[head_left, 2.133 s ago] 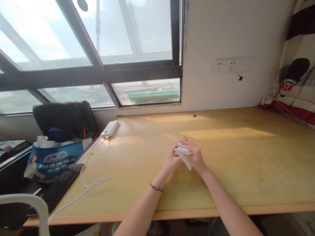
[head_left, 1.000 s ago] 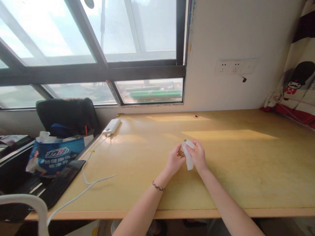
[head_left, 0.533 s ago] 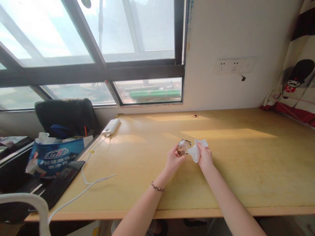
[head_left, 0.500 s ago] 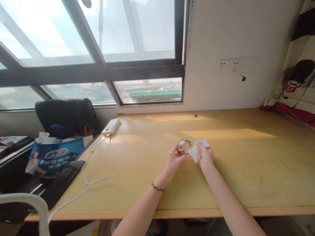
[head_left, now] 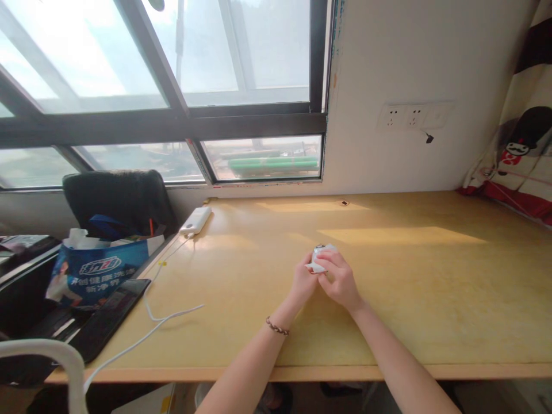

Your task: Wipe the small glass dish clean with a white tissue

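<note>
gripping a small shiny object (head_left: 319, 249), mostly hidden, the left hand (head_left: 304, 280) is curled next to the right hand (head_left: 340, 283), which is closed on a white tissue (head_left: 317, 267) pressed against that object. both are over the middle of the wooden table (head_left: 452, 287). a white device (head_left: 196, 221) lies near the table's left edge, a white cable (head_left: 176, 314) trailing from it. past that edge, a blue printed bag (head_left: 99, 282) stands before a black chair (head_left: 116, 192); a window (head_left: 259, 52) and wall sockets (head_left: 403, 118) are behind the table.
</note>
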The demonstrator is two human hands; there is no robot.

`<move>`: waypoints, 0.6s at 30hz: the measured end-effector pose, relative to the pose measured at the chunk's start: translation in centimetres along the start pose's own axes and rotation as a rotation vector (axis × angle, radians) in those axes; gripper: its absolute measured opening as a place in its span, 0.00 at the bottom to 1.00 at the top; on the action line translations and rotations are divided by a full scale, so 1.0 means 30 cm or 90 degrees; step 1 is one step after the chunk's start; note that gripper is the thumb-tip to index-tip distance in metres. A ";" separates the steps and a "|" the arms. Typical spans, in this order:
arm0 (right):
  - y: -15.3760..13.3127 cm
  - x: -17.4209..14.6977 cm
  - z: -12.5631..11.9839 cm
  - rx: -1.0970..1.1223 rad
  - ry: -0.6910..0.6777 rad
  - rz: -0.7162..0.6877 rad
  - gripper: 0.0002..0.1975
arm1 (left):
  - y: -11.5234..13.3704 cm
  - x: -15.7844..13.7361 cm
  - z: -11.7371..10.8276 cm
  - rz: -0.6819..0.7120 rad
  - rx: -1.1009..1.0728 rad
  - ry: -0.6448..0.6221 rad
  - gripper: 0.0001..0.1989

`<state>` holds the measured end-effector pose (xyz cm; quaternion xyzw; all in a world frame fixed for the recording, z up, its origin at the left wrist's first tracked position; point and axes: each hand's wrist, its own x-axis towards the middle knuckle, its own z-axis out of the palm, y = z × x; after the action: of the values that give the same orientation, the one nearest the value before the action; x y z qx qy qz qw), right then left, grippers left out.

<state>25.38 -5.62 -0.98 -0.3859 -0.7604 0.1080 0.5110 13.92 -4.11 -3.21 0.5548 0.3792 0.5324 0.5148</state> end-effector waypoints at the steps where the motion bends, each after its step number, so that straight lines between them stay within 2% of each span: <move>1: -0.004 0.001 0.006 0.004 -0.019 -0.020 0.15 | 0.002 0.000 0.000 0.006 0.008 0.009 0.17; 3: -0.004 0.006 0.012 0.018 -0.010 -0.017 0.15 | 0.004 -0.002 0.003 0.006 0.007 0.010 0.16; 5: 0.006 0.012 0.009 0.039 0.038 0.034 0.14 | 0.003 -0.007 0.008 0.000 -0.008 -0.010 0.18; 9: 0.039 0.022 -0.002 0.139 0.148 0.256 0.13 | -0.010 -0.016 0.014 0.010 -0.006 -0.023 0.25; 11: 0.054 0.025 -0.002 0.265 0.193 0.386 0.14 | -0.015 -0.018 0.012 0.032 0.021 -0.004 0.26; 14: 0.068 0.029 0.007 0.549 0.221 0.534 0.16 | -0.015 -0.018 0.005 0.076 0.083 0.025 0.24; 16: 0.070 0.030 0.014 0.708 0.203 0.584 0.17 | -0.009 -0.019 0.001 0.103 0.136 0.039 0.23; 18: 0.072 0.029 0.018 0.793 0.188 0.605 0.17 | -0.001 -0.020 -0.002 0.133 0.202 0.054 0.24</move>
<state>25.79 -3.44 -1.83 -0.3225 -0.2387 0.6670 0.6277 13.79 -4.68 -3.37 0.6425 0.4202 0.5394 0.3459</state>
